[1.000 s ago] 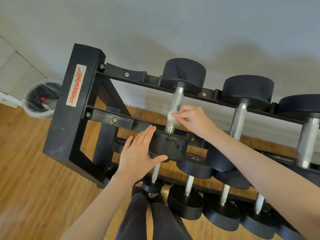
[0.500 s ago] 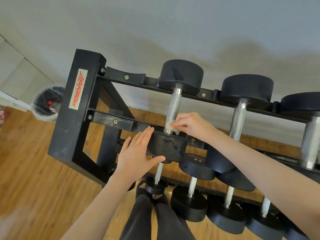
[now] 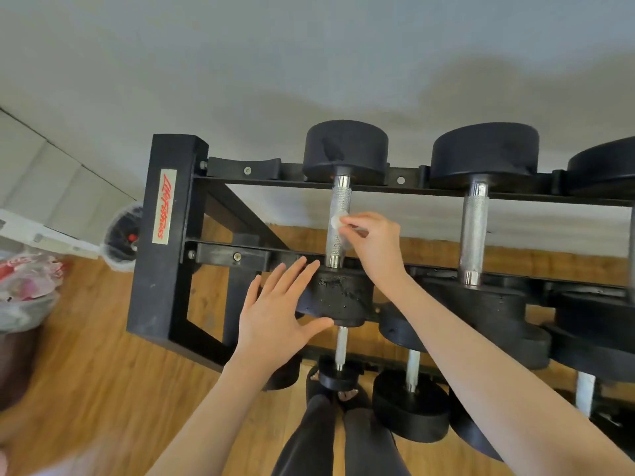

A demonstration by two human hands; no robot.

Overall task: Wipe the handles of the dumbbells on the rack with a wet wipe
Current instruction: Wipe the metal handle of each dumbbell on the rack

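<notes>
A black dumbbell rack point(image 3: 164, 262) stands against the wall. On its top tier, the leftmost dumbbell has a knurled steel handle point(image 3: 338, 204) between two black heads. My right hand point(image 3: 376, 247) pinches a small white wet wipe point(image 3: 336, 221) against the middle of that handle. My left hand point(image 3: 275, 314) lies flat with fingers spread against the near head point(image 3: 343, 297) of the same dumbbell. A second dumbbell's handle point(image 3: 474, 235) sits to the right on the same tier.
Lower tiers hold several smaller dumbbells point(image 3: 410, 403). A lined waste bin point(image 3: 123, 238) stands left of the rack by the wall, and a plastic bag point(image 3: 25, 286) lies at the far left. My legs point(image 3: 330, 438) stand on the wooden floor just before the rack.
My right hand slid the wipe down to the near end of the handle, then back up to its middle. My left hand stayed on the near head. The camera view shifted.
</notes>
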